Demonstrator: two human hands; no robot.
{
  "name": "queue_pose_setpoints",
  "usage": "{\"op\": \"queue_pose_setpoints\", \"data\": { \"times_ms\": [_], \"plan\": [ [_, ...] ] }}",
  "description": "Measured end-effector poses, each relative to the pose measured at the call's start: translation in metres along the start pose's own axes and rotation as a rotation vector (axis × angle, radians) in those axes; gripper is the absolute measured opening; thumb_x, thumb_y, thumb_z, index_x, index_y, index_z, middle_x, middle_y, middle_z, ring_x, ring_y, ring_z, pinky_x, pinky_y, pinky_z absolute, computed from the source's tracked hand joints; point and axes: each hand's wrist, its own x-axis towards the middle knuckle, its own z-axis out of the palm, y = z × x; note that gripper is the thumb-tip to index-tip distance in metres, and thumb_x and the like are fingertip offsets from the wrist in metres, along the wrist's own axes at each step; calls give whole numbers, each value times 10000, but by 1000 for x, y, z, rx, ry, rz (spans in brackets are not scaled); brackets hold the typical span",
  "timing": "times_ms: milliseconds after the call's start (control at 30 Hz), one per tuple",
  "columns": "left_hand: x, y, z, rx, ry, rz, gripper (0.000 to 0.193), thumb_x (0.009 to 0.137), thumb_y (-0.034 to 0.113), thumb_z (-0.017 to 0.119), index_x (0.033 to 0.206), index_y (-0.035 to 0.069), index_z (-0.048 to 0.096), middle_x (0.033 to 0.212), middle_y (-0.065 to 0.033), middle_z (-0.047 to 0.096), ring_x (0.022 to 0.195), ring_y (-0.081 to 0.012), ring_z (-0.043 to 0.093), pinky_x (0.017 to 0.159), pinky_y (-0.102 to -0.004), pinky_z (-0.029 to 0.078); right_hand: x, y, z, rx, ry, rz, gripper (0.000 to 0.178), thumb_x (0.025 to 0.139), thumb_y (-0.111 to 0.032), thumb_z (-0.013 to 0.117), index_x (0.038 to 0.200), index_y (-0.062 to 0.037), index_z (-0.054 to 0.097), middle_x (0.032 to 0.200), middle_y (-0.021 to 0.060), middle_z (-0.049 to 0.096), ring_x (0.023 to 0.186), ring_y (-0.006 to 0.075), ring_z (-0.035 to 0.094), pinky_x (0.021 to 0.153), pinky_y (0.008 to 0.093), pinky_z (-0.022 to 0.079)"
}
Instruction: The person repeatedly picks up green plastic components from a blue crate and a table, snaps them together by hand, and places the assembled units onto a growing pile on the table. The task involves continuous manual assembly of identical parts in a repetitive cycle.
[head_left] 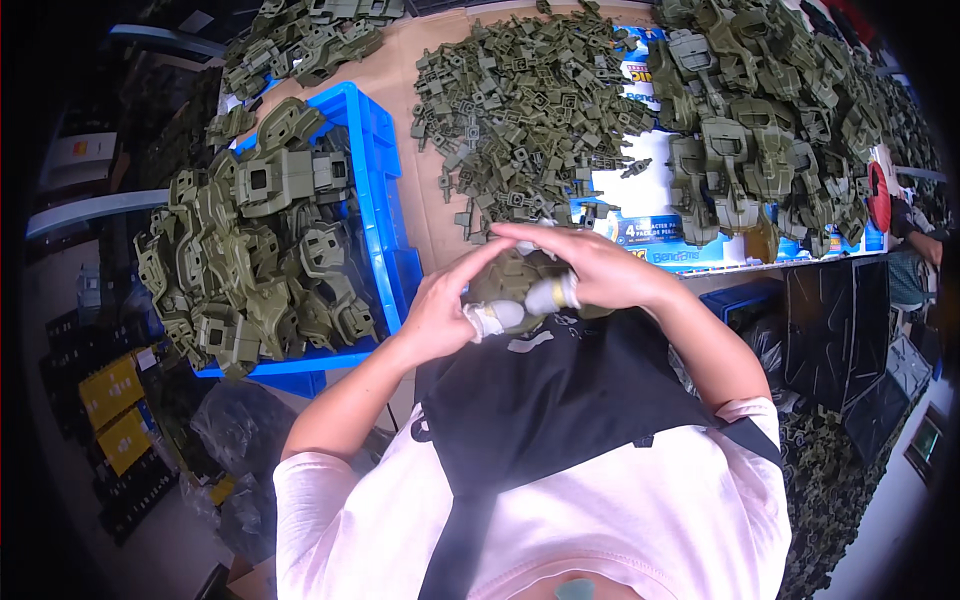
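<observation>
Close in front of my black apron, both hands hold an olive-green moulded plastic part (508,275) between them. My left hand (440,308) is closed on its left side, and my right hand (605,268) grips it from the right. White wrapping covers both thumbs. The hands hide much of the part, so its full shape cannot be made out. Just beyond my fingers lies a heap of small olive-green plastic pieces (530,110) on brown cardboard (400,85).
At the left stands a blue crate (375,170) piled with larger green plastic shells (240,260). More shells (750,130) are heaped at the right on printed cardboard (650,235). Another pile (310,40) lies at the far left. A person's arm (925,245) shows at the right rim.
</observation>
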Motion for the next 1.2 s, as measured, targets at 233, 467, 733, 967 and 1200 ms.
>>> {"op": "queue_pose_setpoints", "data": {
  "times_ms": [233,467,733,967,1200],
  "plan": [
    [16,4,-1,75,-60,-36,858,650,155,742,1381,136,294,1302,-202,442,1186,-321,461,925,-375,423,1,11,-5,-32,120,-21,720,697,-76,679,1347,-136,375,1324,100,453,1187,254,469,984,355,390],
    [42,13,21,-506,163,236,1084,744,290,704,1417,92,-123,1436,-186,187,1316,-252,239,1048,-345,243,-9,-13,-4,743,579,-143,746,738,-40,652,1380,-42,273,1402,108,312,1224,215,397,995,345,343],
    [40,8,17,44,-92,102,670,792,278,610,1355,30,343,1251,-219,483,1141,-341,462,978,-403,325,-47,-17,-26,-322,275,-150,874,558,67,505,1368,-215,337,1141,150,494,1014,347,486,830,419,418],
    [53,54,-3,-362,137,164,952,569,94,822,1355,29,288,1215,-173,492,1127,-278,497,952,-372,419,-90,1,-18,170,816,-154,675,734,-221,712,1330,-135,407,1239,108,505,1086,253,481,910,362,384],
    [72,53,14,-69,164,295,1022,584,155,831,1375,25,198,1269,-182,435,1158,-270,465,993,-390,365,-126,0,-45,-91,736,-74,562,731,-247,710,1242,-122,513,1232,79,538,1112,249,471,947,388,345]
  ]
}}
